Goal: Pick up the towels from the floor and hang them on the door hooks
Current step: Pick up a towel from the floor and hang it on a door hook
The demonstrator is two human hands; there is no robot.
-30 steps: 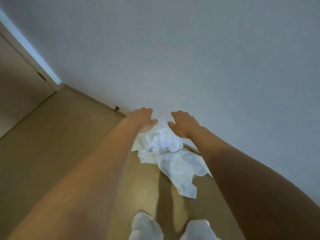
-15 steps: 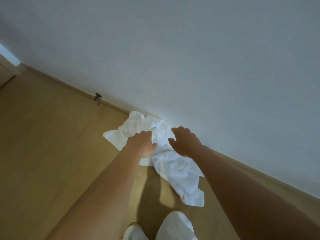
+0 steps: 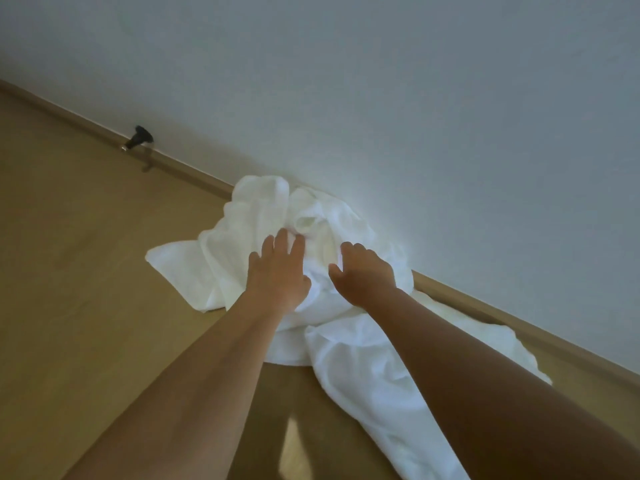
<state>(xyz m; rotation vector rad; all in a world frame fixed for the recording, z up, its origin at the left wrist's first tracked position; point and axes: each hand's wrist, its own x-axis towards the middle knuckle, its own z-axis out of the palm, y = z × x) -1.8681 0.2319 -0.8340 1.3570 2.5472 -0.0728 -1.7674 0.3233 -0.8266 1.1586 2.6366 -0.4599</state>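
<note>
A heap of crumpled white towels (image 3: 242, 237) lies on the wooden floor against the wall's skirting board, with one long part trailing toward me at the lower right. My left hand (image 3: 278, 275) rests over the middle of the heap, fingers spread and pointing at the wall. My right hand (image 3: 363, 275) hovers beside it, fingers curled down onto the cloth, with no fold visibly pinched. No door or hooks are in view.
A black door stopper (image 3: 138, 137) sticks out of the skirting board to the left of the heap. A plain white wall (image 3: 415, 116) fills the upper view. Bare wooden floor (image 3: 86, 289) stretches to the left.
Both hands have come down from above the heap onto the towels. The view has closed in, and the door at the far left has left the frame.
</note>
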